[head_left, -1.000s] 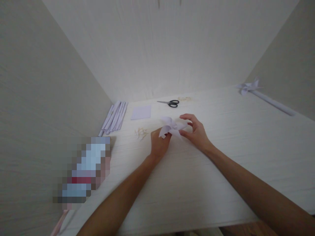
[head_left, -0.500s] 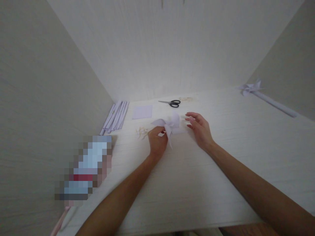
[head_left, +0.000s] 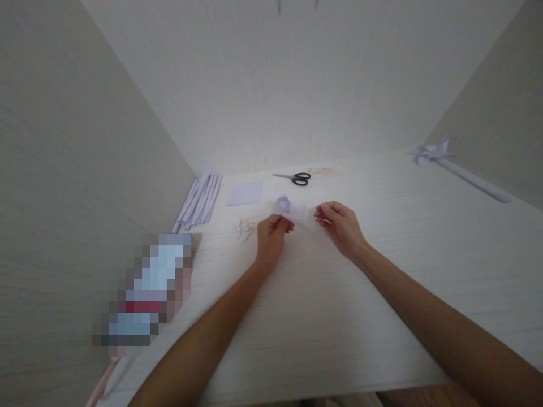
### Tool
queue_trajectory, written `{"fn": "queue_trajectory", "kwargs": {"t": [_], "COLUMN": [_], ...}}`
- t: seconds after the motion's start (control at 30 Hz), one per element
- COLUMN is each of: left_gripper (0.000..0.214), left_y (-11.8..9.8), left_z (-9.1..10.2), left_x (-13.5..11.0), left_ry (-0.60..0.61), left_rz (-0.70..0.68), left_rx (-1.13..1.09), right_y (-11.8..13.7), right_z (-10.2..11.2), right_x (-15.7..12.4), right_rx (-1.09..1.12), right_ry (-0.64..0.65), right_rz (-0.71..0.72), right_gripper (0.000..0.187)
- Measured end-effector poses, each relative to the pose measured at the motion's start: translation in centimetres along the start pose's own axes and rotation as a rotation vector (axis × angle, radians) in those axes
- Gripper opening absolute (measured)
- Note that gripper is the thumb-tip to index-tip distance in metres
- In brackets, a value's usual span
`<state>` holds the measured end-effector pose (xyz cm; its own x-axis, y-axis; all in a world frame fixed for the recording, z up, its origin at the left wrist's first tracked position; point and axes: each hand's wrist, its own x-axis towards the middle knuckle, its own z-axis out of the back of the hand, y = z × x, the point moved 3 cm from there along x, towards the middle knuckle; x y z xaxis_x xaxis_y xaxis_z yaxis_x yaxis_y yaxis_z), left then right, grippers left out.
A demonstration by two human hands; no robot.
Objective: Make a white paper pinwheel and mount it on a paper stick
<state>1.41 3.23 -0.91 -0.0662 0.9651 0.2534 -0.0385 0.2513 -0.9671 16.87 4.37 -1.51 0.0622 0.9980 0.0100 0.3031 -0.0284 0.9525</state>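
Note:
A folded white paper pinwheel (head_left: pixel 287 207) is held just above the white table (head_left: pixel 382 271), blurred as if turning. My left hand (head_left: pixel 271 234) pinches it from below, fingers closed on it. A little to the right, my right hand (head_left: pixel 339 223) has its fingertips pressed together; whether they hold anything is too small to tell.
Black scissors (head_left: pixel 294 178) lie at the back, beside a square paper sheet (head_left: pixel 245 193). Rolled paper sticks (head_left: pixel 198 200) rest by the left wall, small wooden bits (head_left: pixel 244 228) near my left hand. A finished pinwheel on a stick (head_left: pixel 456 167) lies far right. A pixelated item (head_left: pixel 144 294) sits left.
The right hand let go of the pinwheel, drew back a little and closed its fingertips. The pinwheel's blades changed position, and it stays in the left hand.

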Motion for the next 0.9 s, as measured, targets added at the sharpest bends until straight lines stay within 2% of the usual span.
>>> {"fn": "queue_trajectory", "kwargs": {"t": [0.2, 0.3, 0.37, 0.5, 0.63, 0.77, 0.9], "left_gripper": [0.024, 0.029, 0.027, 0.021, 0.018, 0.011, 0.007], "left_y": [0.7, 0.5, 0.3, 0.4, 0.7, 0.9, 1.1], "left_z": [-1.0, -1.3, -1.5, -1.5, -1.5, -1.6, -1.8], "left_x": [-0.4, -0.7, -0.8, -0.7, -0.5, -0.5, -0.2], "left_ry": [0.283, 0.377, 0.418, 0.423, 0.378, 0.382, 0.363], "left_rz": [0.048, 0.079, 0.129, 0.217, 0.264, 0.318, 0.336], "left_rx": [-0.109, -0.056, -0.056, -0.13, -0.189, -0.25, -0.316], "right_y": [-0.1, 0.0, 0.0, 0.0, -0.1, -0.2, -0.3], "right_z": [-0.9, -1.2, -1.2, -1.0, -1.1, -1.0, -1.1], "right_x": [-0.6, -1.0, -1.1, -1.2, -1.4, -1.4, -1.3], "right_rx": [0.211, 0.244, 0.249, 0.281, 0.309, 0.366, 0.379], "right_ry": [0.21, 0.363, 0.411, 0.389, 0.444, 0.487, 0.509], "right_rz": [-0.222, -0.275, -0.301, -0.332, -0.387, -0.448, -0.434], "right_gripper": [0.019, 0.018, 0.017, 0.015, 0.017, 0.019, 0.018]}}
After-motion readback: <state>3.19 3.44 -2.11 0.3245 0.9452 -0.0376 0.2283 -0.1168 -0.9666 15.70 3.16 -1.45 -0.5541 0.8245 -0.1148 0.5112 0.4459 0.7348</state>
